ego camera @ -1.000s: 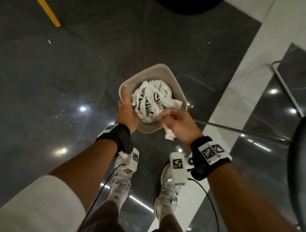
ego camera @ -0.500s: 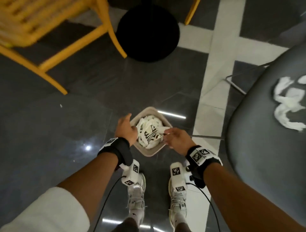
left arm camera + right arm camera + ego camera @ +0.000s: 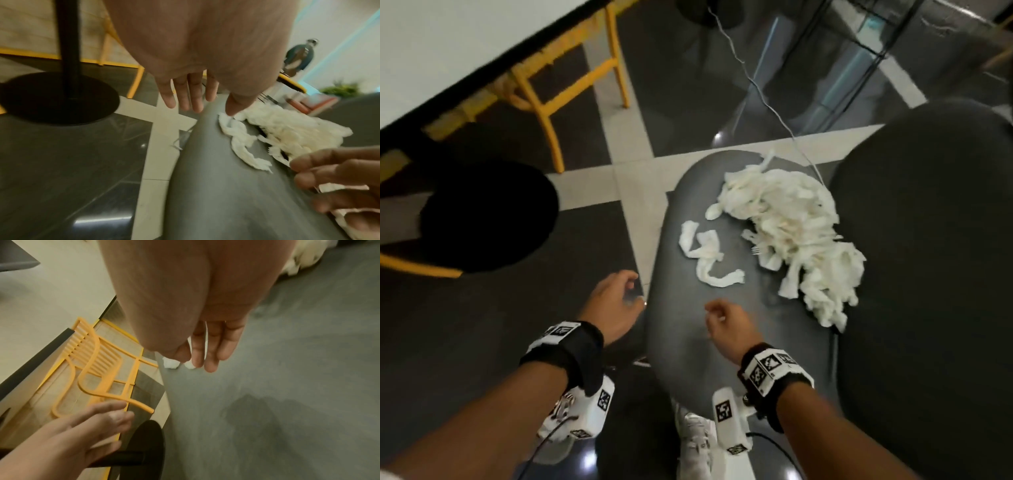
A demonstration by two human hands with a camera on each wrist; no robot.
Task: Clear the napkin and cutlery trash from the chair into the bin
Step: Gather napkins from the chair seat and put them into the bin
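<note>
The grey chair seat is filling the middle of the head view, running away from the person, with its backrest rising on the right. The big napkin heap is lying on the far half of the seat, pressed against the foot of the backrest and trailing toward the person along it; a small plastic fork is poking out of its near-left edge. A loose twisted napkin strip is lying apart from the heap, to its left and nearer the seat's left edge, its long axis running roughly toward and away from the person. The bin is not showing in any current view. The right hand is hovering over the bare near part of the seat, fingers loosely curled and holding nothing visible. The left hand is hanging just off the seat's left edge over the dark floor, fingers relaxed and spread, empty. Judgement: the strip is lying forward of both hands, almost straight ahead of the right hand and forward-right of the left; the heap is farther, forward-right of the right hand. The right hand is nearer both, so a forward reach with it looks the likely next grab.
</note>
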